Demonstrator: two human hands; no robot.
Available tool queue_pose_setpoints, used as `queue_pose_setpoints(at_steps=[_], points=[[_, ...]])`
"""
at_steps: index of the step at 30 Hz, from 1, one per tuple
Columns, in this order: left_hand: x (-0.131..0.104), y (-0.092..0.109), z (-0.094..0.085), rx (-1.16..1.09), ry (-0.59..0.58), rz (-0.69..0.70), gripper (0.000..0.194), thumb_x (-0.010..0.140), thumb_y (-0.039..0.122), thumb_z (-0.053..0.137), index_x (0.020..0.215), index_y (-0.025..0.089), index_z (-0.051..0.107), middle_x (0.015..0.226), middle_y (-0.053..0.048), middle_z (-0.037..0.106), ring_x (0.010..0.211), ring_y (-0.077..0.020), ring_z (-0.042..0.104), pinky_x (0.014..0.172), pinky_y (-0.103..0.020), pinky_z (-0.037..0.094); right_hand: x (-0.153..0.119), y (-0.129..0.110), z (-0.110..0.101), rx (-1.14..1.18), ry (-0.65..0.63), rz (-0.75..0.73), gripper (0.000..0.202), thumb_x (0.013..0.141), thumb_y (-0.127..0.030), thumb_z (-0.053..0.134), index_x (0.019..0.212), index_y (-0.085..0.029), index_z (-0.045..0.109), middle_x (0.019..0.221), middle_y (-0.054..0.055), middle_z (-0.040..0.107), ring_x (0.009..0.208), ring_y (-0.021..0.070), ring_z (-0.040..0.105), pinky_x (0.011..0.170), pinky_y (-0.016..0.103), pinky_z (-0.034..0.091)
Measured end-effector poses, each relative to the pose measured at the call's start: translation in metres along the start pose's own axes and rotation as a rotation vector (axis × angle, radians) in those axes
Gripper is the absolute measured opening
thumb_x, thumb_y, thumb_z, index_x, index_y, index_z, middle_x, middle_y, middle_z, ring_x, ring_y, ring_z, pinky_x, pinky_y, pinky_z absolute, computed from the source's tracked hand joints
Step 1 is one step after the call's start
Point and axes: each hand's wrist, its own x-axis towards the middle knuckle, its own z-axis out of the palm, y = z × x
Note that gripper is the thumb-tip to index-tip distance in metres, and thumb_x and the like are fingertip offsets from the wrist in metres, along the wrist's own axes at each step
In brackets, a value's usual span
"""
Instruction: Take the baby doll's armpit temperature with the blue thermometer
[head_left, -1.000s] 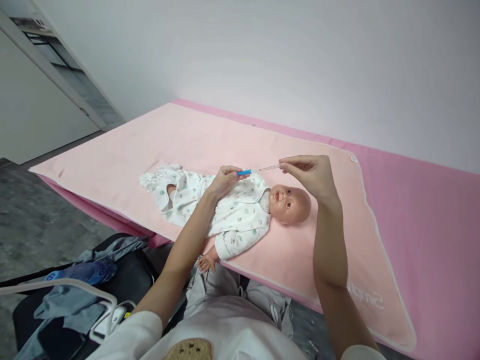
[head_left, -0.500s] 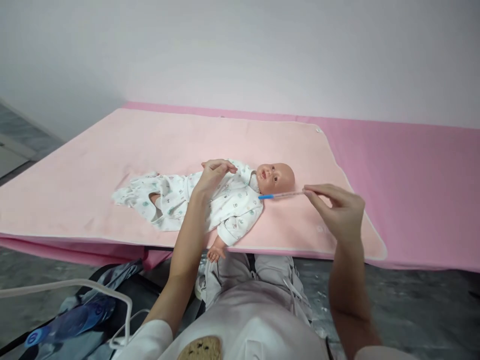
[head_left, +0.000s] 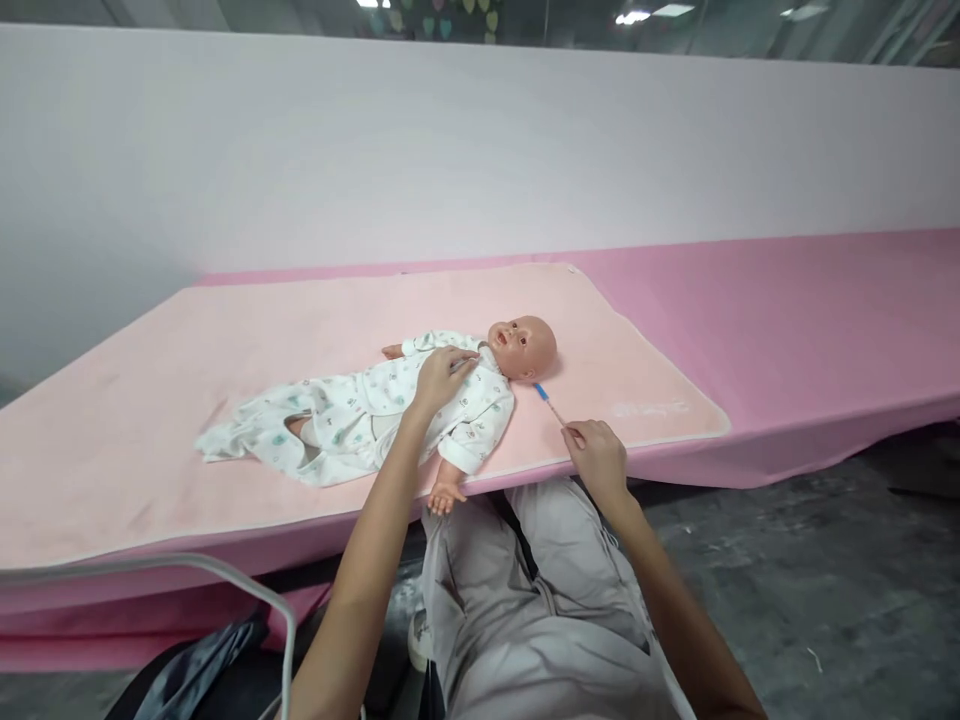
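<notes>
A bald baby doll (head_left: pixel 523 348) lies on its back, head to the right, in a white printed garment (head_left: pixel 349 405). My left hand (head_left: pixel 442 378) rests at the doll's chest near the collar, its thumb and fingertips drawn together on a bit of the cloth. Between the fingers of my right hand (head_left: pixel 598 455) is one end of a slim clear thermometer (head_left: pixel 553 408). Its blue end points up and left, just beside the doll's head. One bare doll hand (head_left: pixel 447 492) hangs over the table's front edge.
A peach mat (head_left: pixel 300 320) lies under the doll on a pink-covered table (head_left: pixel 787 330). Behind it stands a white partition (head_left: pixel 480 150). A pale cable or tube (head_left: pixel 225 570) curves across the lower left, above a dark bag (head_left: pixel 202 670).
My left hand has come down onto the doll's clothing near the collar. My right hand has moved left and nearer to me, and the thermometer now slants upward. The view has shifted.
</notes>
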Motion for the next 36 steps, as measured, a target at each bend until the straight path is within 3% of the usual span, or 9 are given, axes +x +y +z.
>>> queue_pose_setpoints(at_steps=[5,12,18,23,28,36], points=[[-0.004,-0.003,0.002,-0.122,0.065,-0.053,0.026,0.08,0.034,0.054,0.094,0.02,0.071,0.091,-0.003,0.07,0.081,-0.0186,0.06,0.078,-0.029,0.043,0.004,-0.003,0.017,-0.005,0.073,0.121,0.02,0.085,-0.028,0.05,0.076,-0.019,0.065,0.069,0.003,0.062,0.071,0.0177,0.051,0.064,0.028,0.035],[-0.005,-0.005,-0.002,-0.412,0.129,-0.166,0.033,0.077,0.036,0.057,0.099,0.014,0.069,0.095,-0.009,0.07,0.085,-0.0201,0.062,0.08,-0.03,0.045,0.009,-0.013,0.008,0.151,0.066,0.138,0.023,0.084,-0.025,0.047,0.094,-0.015,0.065,0.076,0.006,0.062,0.074,0.0179,0.053,0.07,0.028,0.039],[-0.008,-0.005,-0.007,-0.525,0.2,-0.23,0.036,0.075,0.039,0.062,0.098,0.013,0.07,0.096,-0.01,0.07,0.09,-0.0228,0.062,0.085,-0.034,0.044,0.053,-0.054,0.013,0.319,-0.028,-0.067,0.026,0.086,-0.022,0.042,0.101,-0.017,0.062,0.089,0.006,0.065,0.073,0.015,0.057,0.072,0.026,0.043],[-0.007,-0.004,-0.013,-0.544,0.166,-0.247,0.034,0.076,0.038,0.062,0.099,0.015,0.07,0.1,-0.01,0.069,0.096,-0.0237,0.061,0.088,-0.034,0.043,0.098,-0.094,0.038,0.268,-0.133,-0.24,0.03,0.088,-0.021,0.039,0.109,-0.017,0.059,0.099,0.008,0.065,0.085,0.0175,0.06,0.073,0.025,0.043],[-0.005,-0.006,-0.015,-0.493,0.133,-0.248,0.032,0.079,0.037,0.058,0.099,0.015,0.07,0.101,-0.009,0.069,0.095,-0.0234,0.061,0.086,-0.034,0.044,0.109,-0.105,0.064,0.302,-0.116,-0.264,0.034,0.087,-0.02,0.037,0.115,-0.014,0.056,0.104,0.012,0.062,0.09,0.021,0.06,0.074,0.028,0.045],[-0.006,-0.001,-0.013,-0.479,0.135,-0.275,0.028,0.077,0.033,0.059,0.094,0.015,0.071,0.09,-0.007,0.07,0.085,-0.0208,0.061,0.074,-0.029,0.046,0.104,-0.102,0.069,0.574,-0.046,-0.205,0.018,0.082,-0.021,0.042,0.089,-0.017,0.058,0.09,0.007,0.058,0.083,0.0187,0.057,0.072,0.028,0.045]])
